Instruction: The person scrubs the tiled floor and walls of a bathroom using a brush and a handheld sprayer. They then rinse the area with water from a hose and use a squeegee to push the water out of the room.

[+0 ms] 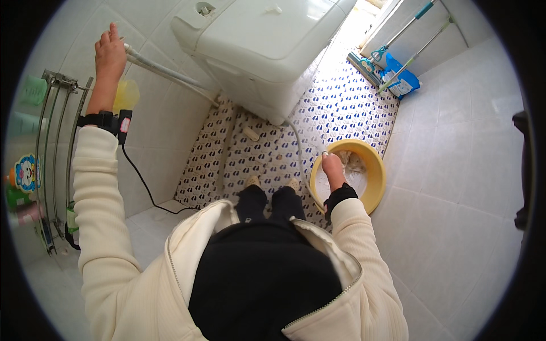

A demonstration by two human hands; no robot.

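Observation:
My left hand [110, 55] is raised against the tiled wall, beside the upper end of a pale hose [166, 73]. Its fingers point up, and the hand hides whatever lies under the palm. Over a yellow basin [376, 179] on the floor, my right hand [333, 168] is closed around the tip of a grey hose [300, 153]. That hose comes from the lower edge of a white washing machine [256, 47] and curves past the basin's left side. Whitish, blurred contents lie in the basin, with a darker clump near its far side.
A metal wall rack [64, 140] with bottles is at my left. A yellow bag [126, 96] hangs beside it. Mops [403, 30] and a blue bag [401, 79] stand by the right wall. A pale block [251, 133] lies on the footprint-patterned floor [341, 98]. A black cable [143, 183] trails from my left wrist.

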